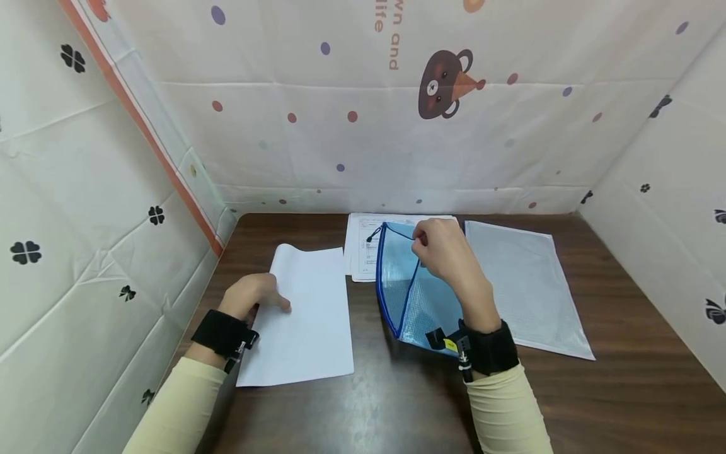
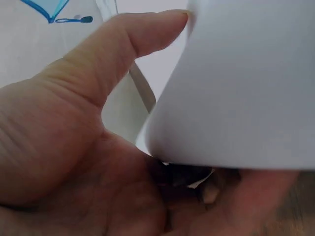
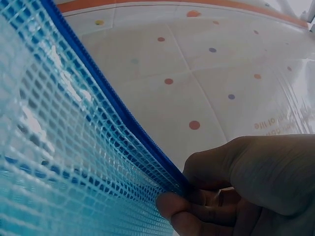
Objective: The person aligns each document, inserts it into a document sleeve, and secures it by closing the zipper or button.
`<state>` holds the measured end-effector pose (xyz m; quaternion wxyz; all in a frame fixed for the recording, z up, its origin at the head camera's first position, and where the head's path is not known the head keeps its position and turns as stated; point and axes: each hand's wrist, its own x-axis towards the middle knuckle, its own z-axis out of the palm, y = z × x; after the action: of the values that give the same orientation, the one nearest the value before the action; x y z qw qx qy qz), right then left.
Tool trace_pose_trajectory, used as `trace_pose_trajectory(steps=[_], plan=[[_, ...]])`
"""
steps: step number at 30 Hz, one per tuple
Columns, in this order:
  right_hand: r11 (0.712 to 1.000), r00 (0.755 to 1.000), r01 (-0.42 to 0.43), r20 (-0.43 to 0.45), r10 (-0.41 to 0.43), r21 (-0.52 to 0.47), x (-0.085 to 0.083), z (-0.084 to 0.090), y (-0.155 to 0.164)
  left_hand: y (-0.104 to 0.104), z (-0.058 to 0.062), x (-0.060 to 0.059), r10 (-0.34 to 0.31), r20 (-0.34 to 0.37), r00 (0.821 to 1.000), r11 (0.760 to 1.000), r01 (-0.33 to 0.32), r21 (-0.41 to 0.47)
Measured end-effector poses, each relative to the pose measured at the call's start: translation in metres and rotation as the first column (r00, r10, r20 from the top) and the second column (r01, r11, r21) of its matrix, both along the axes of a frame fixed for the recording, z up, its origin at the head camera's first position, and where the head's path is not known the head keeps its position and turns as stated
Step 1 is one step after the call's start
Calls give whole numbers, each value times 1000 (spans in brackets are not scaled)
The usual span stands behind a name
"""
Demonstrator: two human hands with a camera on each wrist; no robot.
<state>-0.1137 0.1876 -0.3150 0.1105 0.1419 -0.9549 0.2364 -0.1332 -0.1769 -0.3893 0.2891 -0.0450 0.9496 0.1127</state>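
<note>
Two things in hand here, one per side. The left hand point(image 1: 255, 296) has the white paper point(image 1: 312, 315) by its left edge, thumb on top and fingers tucked underneath, so yeah, it's gripping it. That paper is on the left part of the dark wood worktop point(image 1: 363, 416), with its top left corner curling up a bit. Can't tell if it's a single sheet or a few.

The right hand point(image 1: 448, 252) is pinching the edge of a blue mesh pouch point(image 1: 437, 309) between thumb and fingers, right on the dark blue zip trim. Top layer's pulled up, so the mouth gapes on the left, the side facing the paper. The pouch is around the middle of the worktop, just right of the paper and not touching it. A little zip pull point(image 1: 372, 235) dangles at the far left corner.

Behind the pouch there are some printed sheets point(image 1: 365, 252), partly covered by it. Off to the right lies a pale rectangular sleeve point(image 1: 527, 284), flat, partly hidden by the right arm. At the back hangs a white sheet with dots and a brown bear print point(image 1: 437, 85).
</note>
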Motion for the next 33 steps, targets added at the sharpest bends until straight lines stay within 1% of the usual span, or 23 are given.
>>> trace_pose_trajectory(steps=[3,6,8,10,14,17,19,22,27,30,33], plan=[[1000,1000,9,-1,-9,-9,0,-1,0,-7,1,-1,-15,-16,1000,999,16,43],[1000,1000,18,-6,-18,-10,0,-1,1,-15,2,-4,-63,-66,996,993,69,100],[1000,1000,18,-7,-18,-10,-1,0,1,-21,2,-7,-73,-90,993,987,85,136],[1000,1000,16,-8,-16,-11,-1,1,2,-27,2,-8,-67,-102,993,981,84,173],[1000,1000,14,-10,-14,-14,-2,2,3,-38,2,-9,-25,-108,994,975,49,218],[1000,1000,20,-11,-20,-13,-2,2,4,-45,3,-9,6,-122,992,961,28,275],[1000,1000,20,-15,-20,-13,-2,1,5,-50,5,-9,27,-132,991,945,18,328],[1000,1000,15,-25,-16,-16,-3,1,5,-58,10,-8,53,-147,988,913,12,408],[1000,999,13,-31,-14,-19,-4,1,6,-73,22,-6,85,-174,981,871,11,491],[1000,999,19,-28,-20,-21,-4,2,6,-77,27,-5,117,-204,972,849,9,528],[999,999,28,-31,-29,-26,-4,2,6,-78,28,-6,165,-245,955,818,7,576]])
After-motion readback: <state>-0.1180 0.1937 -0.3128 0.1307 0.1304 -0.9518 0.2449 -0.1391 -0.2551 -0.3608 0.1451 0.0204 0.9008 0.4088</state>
